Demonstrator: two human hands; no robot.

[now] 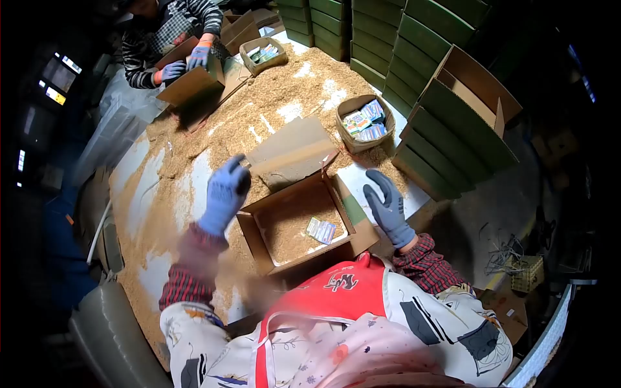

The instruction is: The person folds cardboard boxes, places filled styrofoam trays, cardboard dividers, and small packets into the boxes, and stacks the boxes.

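An open cardboard box [259, 249] stands in front of me with its far flap [294, 155] folded outward. Pale brown grain-like material covers its bottom, and a small stack of printed packets [321, 230] lies on it toward the right. Left of the box, my left hand [223, 197], in a blue-grey glove, is raised with fingers loosely bent and nothing visible in it. My right hand [387, 210], gloved alike, hovers beside the box's right side, thumb and fingers apart and empty. Beyond it sits a small bin [352, 143] holding colourful packets [370, 121].
Loose grain-like material [265, 97] is spread over the white table [139, 194]. Stacked green boxes [430, 145] line the right, an open carton [479, 90] on top. Across the table, a co-worker's gloved hands [187, 63] are at another box [194, 87]. A second packet bin [265, 63] stands nearby.
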